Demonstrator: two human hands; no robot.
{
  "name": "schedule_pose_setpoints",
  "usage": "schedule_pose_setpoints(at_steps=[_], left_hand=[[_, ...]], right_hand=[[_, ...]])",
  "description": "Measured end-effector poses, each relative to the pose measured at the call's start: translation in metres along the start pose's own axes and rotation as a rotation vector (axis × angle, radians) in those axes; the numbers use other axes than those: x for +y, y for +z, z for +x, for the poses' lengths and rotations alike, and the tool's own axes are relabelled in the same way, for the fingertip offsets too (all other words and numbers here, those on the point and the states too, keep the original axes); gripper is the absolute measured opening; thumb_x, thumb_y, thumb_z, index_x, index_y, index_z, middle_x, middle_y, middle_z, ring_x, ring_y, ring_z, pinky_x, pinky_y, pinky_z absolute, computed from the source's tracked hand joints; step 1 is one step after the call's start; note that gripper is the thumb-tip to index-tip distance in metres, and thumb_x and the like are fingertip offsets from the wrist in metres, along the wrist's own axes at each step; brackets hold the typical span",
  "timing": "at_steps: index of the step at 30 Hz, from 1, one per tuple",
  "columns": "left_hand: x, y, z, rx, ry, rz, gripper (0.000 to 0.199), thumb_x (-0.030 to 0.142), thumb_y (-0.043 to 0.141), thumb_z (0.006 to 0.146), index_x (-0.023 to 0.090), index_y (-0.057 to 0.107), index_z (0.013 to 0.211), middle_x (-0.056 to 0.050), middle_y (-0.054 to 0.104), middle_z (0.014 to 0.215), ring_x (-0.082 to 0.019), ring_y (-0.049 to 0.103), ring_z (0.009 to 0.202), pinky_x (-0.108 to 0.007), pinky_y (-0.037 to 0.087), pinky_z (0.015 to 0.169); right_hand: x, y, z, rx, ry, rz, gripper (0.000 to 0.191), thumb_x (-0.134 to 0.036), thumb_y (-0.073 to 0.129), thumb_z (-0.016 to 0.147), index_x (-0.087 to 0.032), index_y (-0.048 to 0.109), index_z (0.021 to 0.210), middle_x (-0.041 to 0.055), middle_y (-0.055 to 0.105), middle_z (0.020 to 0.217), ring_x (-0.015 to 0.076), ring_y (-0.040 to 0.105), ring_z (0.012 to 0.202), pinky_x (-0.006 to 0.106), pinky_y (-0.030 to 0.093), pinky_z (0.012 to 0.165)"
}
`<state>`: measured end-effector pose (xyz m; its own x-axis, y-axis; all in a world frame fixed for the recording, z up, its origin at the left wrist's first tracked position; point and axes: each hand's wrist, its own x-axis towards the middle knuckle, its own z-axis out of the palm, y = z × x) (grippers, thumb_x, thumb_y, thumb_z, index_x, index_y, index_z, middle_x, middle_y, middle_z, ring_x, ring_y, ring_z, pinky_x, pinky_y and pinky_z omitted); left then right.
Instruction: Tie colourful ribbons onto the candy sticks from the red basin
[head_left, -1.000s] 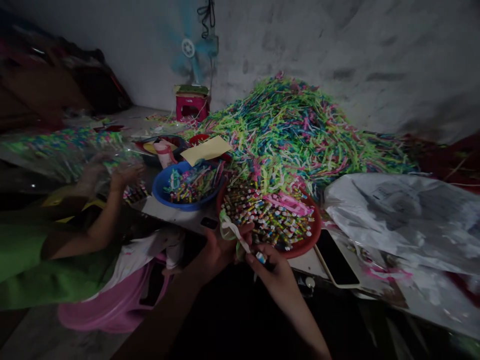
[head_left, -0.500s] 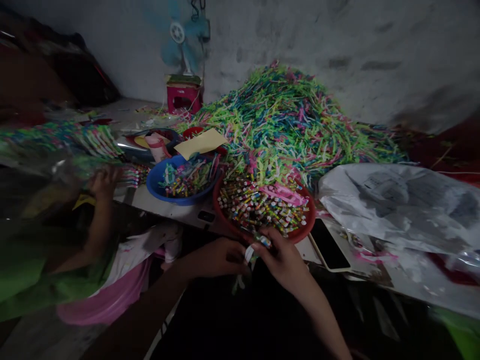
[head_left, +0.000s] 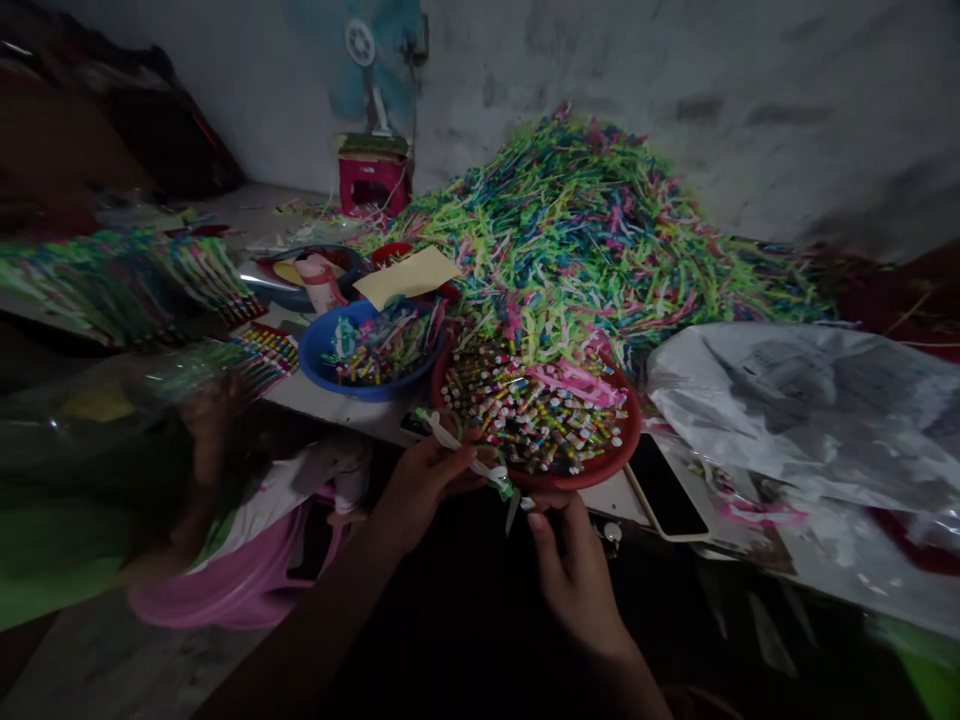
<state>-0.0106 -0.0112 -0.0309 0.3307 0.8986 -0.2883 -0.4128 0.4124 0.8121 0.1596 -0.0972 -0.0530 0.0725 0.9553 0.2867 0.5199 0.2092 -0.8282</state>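
My left hand (head_left: 429, 482) is closed on a green-and-white strip (head_left: 448, 432), whose ends stick out on both sides of the fingers. Just to the right, my right hand (head_left: 571, 548) pinches a small piece with a pale tip (head_left: 528, 504); its kind is too dim to make out. A thin grey pointed bit (head_left: 513, 512) shows between the hands. Both hands are at the near rim of a red basin (head_left: 628, 440), full of short, colourful printed sticks (head_left: 525, 410) with white ends. Pink strips (head_left: 576, 384) lie on top of them.
Behind the basin rises a large heap of coloured strips (head_left: 592, 220). A blue basin (head_left: 315, 370) stands to the left, a phone (head_left: 666, 487) and white plastic bag (head_left: 795, 400) to the right. At far left a co-worker's hand (head_left: 214, 400) is beside bundled sticks (head_left: 266, 350).
My left hand has moved up and left with the strip, which now stretches out above the fingers. My right hand has shifted slightly down and right, and the hands are farther apart.
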Motion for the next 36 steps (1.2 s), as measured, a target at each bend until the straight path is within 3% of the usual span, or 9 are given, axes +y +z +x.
schedule_pose_setpoints(at_steps=[6,10,12,15,17,22,30,33,36], left_hand=[[0.0,0.001,-0.006,-0.001,-0.003,0.014,0.034,0.028,0.075,0.07,0.015,0.064,0.1,-0.006,0.074,0.088,-0.019,0.069,0.085,-0.026,0.055,0.071],[0.0,0.0,-0.008,-0.001,-0.009,0.02,0.033,0.03,0.074,0.071,0.016,0.064,0.1,-0.005,0.074,0.086,-0.018,0.069,0.083,-0.026,0.055,0.07],[0.001,0.0,-0.009,-0.001,0.005,0.047,0.034,0.031,0.074,0.071,0.016,0.064,0.099,-0.005,0.074,0.085,-0.018,0.069,0.082,-0.026,0.054,0.07],[0.004,0.0,-0.014,-0.057,0.037,0.148,0.031,0.03,0.074,0.071,0.015,0.065,0.096,-0.005,0.074,0.083,-0.017,0.069,0.08,-0.027,0.053,0.074],[0.004,-0.001,-0.017,-0.113,0.052,0.219,0.027,0.03,0.072,0.074,0.015,0.065,0.095,-0.005,0.073,0.082,-0.017,0.068,0.079,-0.026,0.051,0.076],[0.002,-0.006,-0.018,-0.13,0.075,0.262,0.026,0.032,0.067,0.078,0.017,0.063,0.099,-0.004,0.073,0.085,-0.016,0.068,0.079,-0.026,0.049,0.076],[0.007,-0.004,-0.014,-0.027,0.124,0.227,0.033,0.038,0.066,0.078,0.015,0.061,0.102,-0.006,0.072,0.086,-0.019,0.066,0.082,-0.03,0.049,0.078],[0.022,-0.018,-0.004,0.055,0.199,0.358,0.04,0.041,0.066,0.077,0.016,0.061,0.107,-0.005,0.071,0.086,-0.019,0.065,0.08,-0.028,0.047,0.076],[0.048,-0.043,0.021,0.193,0.369,0.579,0.039,0.047,0.06,0.078,0.017,0.062,0.103,-0.002,0.068,0.078,-0.016,0.062,0.068,-0.025,0.045,0.065]], right_hand=[[-0.006,0.003,0.003,-0.009,-0.02,-0.069,0.009,-0.027,0.047,0.092,-0.023,0.047,0.1,0.0015,0.06,0.09,0.0141,0.059,0.082,0.023,0.044,0.073],[-0.011,0.002,0.005,-0.039,0.052,-0.066,0.01,-0.03,0.046,0.092,-0.022,0.048,0.096,0.0034,0.061,0.088,0.0161,0.059,0.08,0.026,0.044,0.071],[-0.014,-0.001,0.007,-0.114,0.114,0.006,0.014,-0.033,0.045,0.092,-0.021,0.049,0.097,0.0027,0.061,0.086,0.0156,0.058,0.078,0.025,0.043,0.069],[-0.018,-0.005,0.008,-0.355,0.174,0.224,0.018,-0.036,0.043,0.093,-0.021,0.052,0.099,-0.0001,0.059,0.081,0.013,0.055,0.073,0.023,0.042,0.066],[-0.02,-0.005,0.007,-0.452,0.186,0.344,0.02,-0.037,0.042,0.093,-0.021,0.053,0.091,-0.0009,0.058,0.079,0.0117,0.053,0.071,0.022,0.04,0.064],[-0.019,0.008,0.002,-0.29,0.153,0.31,0.027,-0.036,0.043,0.093,-0.019,0.05,0.074,-0.0028,0.05,0.066,0.0104,0.048,0.063,0.02,0.035,0.058],[-0.024,0.022,0.019,-0.251,0.023,0.121,0.021,-0.029,0.041,0.092,-0.019,0.049,0.075,-0.002,0.051,0.069,0.0118,0.049,0.065,0.022,0.036,0.06],[-0.02,0.013,0.033,-0.253,-0.088,-0.066,0.014,-0.026,0.044,0.092,-0.02,0.056,0.092,0.003,0.062,0.087,0.0164,0.055,0.081,0.027,0.041,0.074],[-0.01,-0.011,0.052,-0.158,-0.157,-0.434,0.02,-0.022,0.048,0.09,-0.024,0.061,0.105,0.0062,0.064,0.101,0.0222,0.055,0.094,0.037,0.036,0.083]])
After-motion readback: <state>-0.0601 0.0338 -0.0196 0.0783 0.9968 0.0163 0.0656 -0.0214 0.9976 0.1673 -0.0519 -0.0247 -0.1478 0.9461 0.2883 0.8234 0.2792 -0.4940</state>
